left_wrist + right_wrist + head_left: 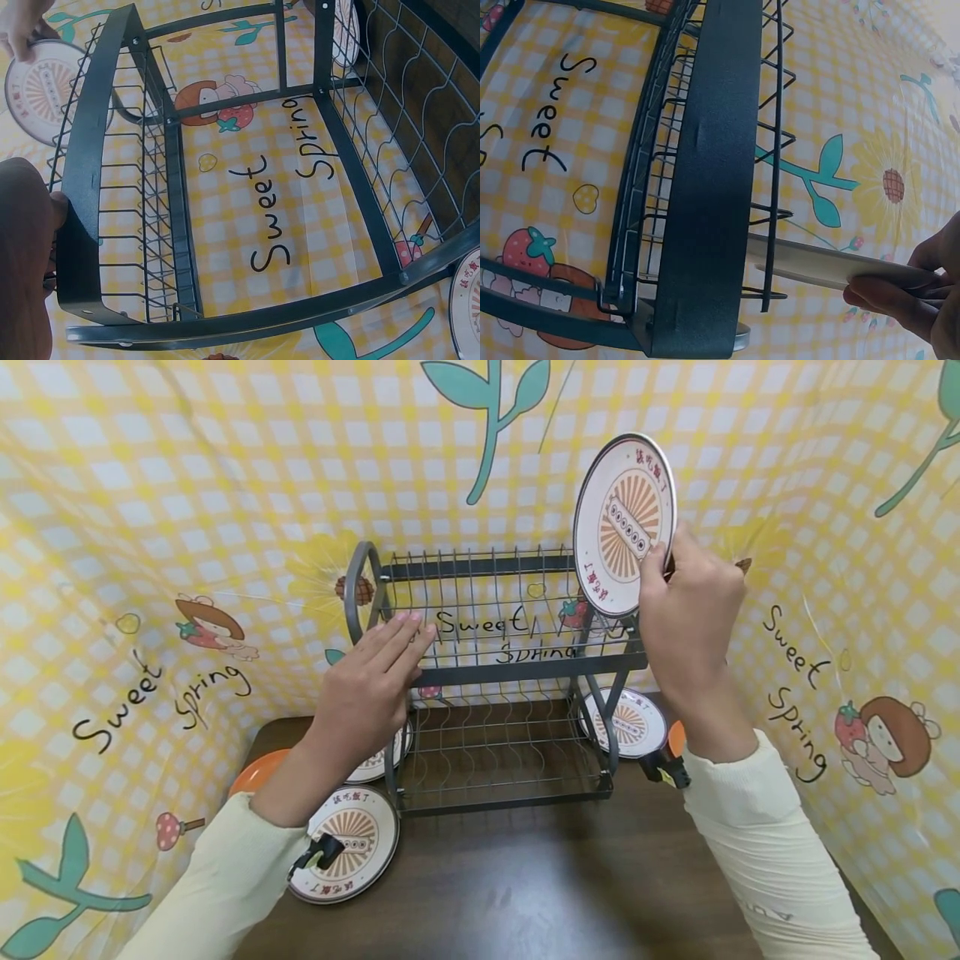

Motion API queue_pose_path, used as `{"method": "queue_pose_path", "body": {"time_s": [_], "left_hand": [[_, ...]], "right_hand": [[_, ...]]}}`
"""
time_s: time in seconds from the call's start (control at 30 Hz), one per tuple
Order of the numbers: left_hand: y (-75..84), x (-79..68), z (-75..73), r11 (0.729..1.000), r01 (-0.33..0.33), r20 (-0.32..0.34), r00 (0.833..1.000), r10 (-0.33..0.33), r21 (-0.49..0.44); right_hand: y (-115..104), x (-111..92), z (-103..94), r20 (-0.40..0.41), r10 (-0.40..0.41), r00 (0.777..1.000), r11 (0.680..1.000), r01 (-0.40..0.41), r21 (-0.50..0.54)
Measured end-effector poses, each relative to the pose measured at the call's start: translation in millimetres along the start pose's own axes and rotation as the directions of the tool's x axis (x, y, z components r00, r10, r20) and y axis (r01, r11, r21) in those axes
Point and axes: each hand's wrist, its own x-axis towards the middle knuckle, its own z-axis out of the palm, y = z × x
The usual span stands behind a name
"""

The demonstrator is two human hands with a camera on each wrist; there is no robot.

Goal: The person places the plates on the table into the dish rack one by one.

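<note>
My right hand (pixel 693 602) pinches the lower right edge of a white plate (pixel 624 518) with a dark rim and an orange sunburst print. That plate stands nearly upright over the right end of the upper tier of a dark metal dish rack (pixel 517 670). In the right wrist view the plate (pixel 832 264) shows edge-on, its inner end behind the rack's front bar. At the rack's upper left front corner lies my left hand (pixel 371 685), fingers extended over the bar. In the left wrist view part of the left hand (pixel 26 247) shows beside that bar.
A sunburst plate (pixel 378 827) lies on the brown table (pixel 495 877) at the rack's left, with another partly hidden behind it. An orange plate (pixel 258 770) is beside my left forearm. Right of the rack lies one more plate (pixel 630 722). Yellow checked cloth (pixel 300 460) surrounds the table.
</note>
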Motion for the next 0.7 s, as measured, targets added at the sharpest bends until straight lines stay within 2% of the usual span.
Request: {"method": "queue_pose_path", "body": {"time_s": [0.2, 0.43, 0.7], "left_hand": [[-0.1, 0.1, 0.2, 1.000, -0.002, -0.006, 1.000, 0.002, 0.002], [0.4, 0.2, 0.4, 1.000, 0.004, -0.016, 1.000, -0.004, 0.007], [0.7, -0.6, 2.0, 1.000, 0.004, -0.023, 1.000, -0.004, 0.005]], "right_hand": [[-2, 0, 7.1, 0.051, 0.035, 0.998, 0.999, -0.034, -0.014], [5, -3, 19.6, 0.111, 0.012, 0.994, 0.998, -0.005, -0.066], [11, -3, 25.2, 0.166, 0.048, 0.985, 0.996, -0.034, -0.085]]}}
